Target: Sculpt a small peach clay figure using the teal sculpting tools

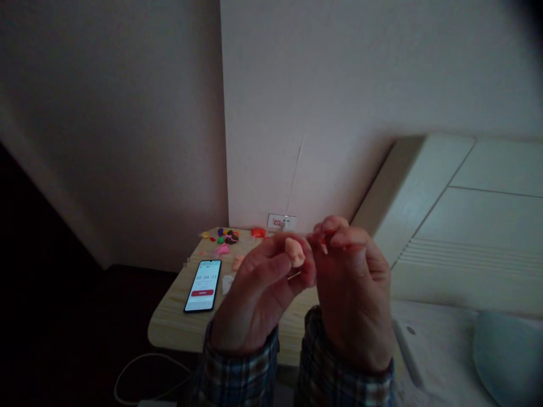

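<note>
A small peach-coloured lump of modelling clay (295, 252) is pinched between the thumb and fingers of my left hand (265, 288). Small dents show on the lump's surface. Close beside it on the right, my right hand (354, 288) is raised with its fingers bent and drawn together. A bit of red shows near its fingertips, too small and dim to tell whether it is held. Both hands are above the small wooden table (169, 322), near the lump. On the table behind them lie a pink piece of clay (223, 249) and another peach piece (238, 262).
A phone (203, 286) with a running timer lies on the table's left side. Several small coloured pieces (231, 237) and a red piece (258, 232) sit at the back. A wall socket (282, 221) is behind; a pale headboard (479, 226) stands right. A white cable (127, 370) hangs lower left.
</note>
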{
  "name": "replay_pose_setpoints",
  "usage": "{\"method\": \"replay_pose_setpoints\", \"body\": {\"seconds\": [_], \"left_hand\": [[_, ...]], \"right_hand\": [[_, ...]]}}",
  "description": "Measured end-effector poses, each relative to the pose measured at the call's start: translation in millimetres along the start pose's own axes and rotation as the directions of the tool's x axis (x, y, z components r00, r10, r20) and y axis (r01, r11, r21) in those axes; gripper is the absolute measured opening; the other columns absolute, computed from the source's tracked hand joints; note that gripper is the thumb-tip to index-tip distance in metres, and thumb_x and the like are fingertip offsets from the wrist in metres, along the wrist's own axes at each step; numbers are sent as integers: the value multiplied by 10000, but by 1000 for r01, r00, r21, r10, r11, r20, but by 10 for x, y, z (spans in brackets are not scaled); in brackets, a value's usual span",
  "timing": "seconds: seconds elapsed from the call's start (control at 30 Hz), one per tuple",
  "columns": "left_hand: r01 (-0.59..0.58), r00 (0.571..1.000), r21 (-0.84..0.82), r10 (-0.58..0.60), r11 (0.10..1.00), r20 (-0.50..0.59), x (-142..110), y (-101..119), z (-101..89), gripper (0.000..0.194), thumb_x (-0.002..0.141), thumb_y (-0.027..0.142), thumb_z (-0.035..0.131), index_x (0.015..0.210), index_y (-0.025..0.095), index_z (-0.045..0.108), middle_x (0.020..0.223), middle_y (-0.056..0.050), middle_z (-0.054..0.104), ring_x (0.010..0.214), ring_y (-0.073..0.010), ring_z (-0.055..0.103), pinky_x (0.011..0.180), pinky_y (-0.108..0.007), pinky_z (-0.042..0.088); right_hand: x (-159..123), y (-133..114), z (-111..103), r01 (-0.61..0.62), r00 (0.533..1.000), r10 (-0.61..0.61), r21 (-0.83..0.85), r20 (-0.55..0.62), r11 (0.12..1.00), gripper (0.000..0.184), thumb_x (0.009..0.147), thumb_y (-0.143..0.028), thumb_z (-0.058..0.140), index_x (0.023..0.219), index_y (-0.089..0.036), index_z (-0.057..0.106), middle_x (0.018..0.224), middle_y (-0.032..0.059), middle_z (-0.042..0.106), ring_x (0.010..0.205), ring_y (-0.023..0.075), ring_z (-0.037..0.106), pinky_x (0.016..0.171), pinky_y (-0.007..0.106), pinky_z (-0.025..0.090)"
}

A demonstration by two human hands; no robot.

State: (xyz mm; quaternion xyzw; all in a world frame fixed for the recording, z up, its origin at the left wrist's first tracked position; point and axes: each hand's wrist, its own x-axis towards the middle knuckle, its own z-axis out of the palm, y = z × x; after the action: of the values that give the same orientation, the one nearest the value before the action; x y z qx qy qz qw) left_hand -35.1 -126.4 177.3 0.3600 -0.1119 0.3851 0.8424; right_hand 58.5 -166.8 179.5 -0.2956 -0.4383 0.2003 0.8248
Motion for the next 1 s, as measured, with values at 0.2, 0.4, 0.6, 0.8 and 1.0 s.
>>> {"method": "replay_pose_setpoints", "body": {"seconds": [0.2, 0.4, 0.6, 0.8, 1.0], "left_hand": [[111, 991, -26, -113, 993, -66, -165, -167, -87, 130, 817, 237, 648, 722, 148, 637, 780, -6, 485, 721, -92, 467, 707, -184, 435], [179, 979, -54, -183, 982, -85, -178, -186, -22, 162, 766, 255, 710, 695, 135, 628, 775, -12, 487, 734, -99, 466, 701, -188, 434], [139, 988, -6, -139, 990, -66, -245, -193, 40, 113, 794, 245, 672, 750, 145, 644, 779, -9, 508, 724, -96, 485, 723, -201, 442], [132, 988, 62, -127, 989, -85, -295, -195, 95, 139, 768, 255, 700, 838, 143, 655, 782, -7, 523, 743, -96, 509, 743, -204, 462], [58, 984, 169, -27, 984, -179, -297, -228, 134, 135, 697, 238, 766, 769, 178, 669, 696, 25, 573, 663, -86, 536, 664, -181, 465]], "right_hand": [[-235, 45, -69, -76, 996, 78, -23, 47, 997, 111, 809, -369, 652, 746, -293, 703, 981, -4, 598, 1026, 165, 504, 863, 287, 427], [-246, -11, -150, -113, 990, 117, -59, 84, 992, 97, 820, -323, 643, 759, -302, 715, 1042, -18, 577, 976, 134, 516, 814, 243, 448], [-294, -131, -131, -105, 986, 114, -83, 121, 991, 97, 815, -329, 647, 755, -307, 720, 917, -3, 591, 912, 152, 528, 781, 277, 451], [-337, -196, -150, -112, 986, 120, -77, 111, 991, 71, 761, -361, 702, 718, -307, 720, 1005, -19, 567, 877, 142, 521, 867, 311, 414], [-361, -153, -157, -139, 981, 141, -21, 137, 990, 90, 727, -375, 731, 693, -297, 703, 995, -13, 558, 1014, 173, 511, 856, 305, 421]]}}
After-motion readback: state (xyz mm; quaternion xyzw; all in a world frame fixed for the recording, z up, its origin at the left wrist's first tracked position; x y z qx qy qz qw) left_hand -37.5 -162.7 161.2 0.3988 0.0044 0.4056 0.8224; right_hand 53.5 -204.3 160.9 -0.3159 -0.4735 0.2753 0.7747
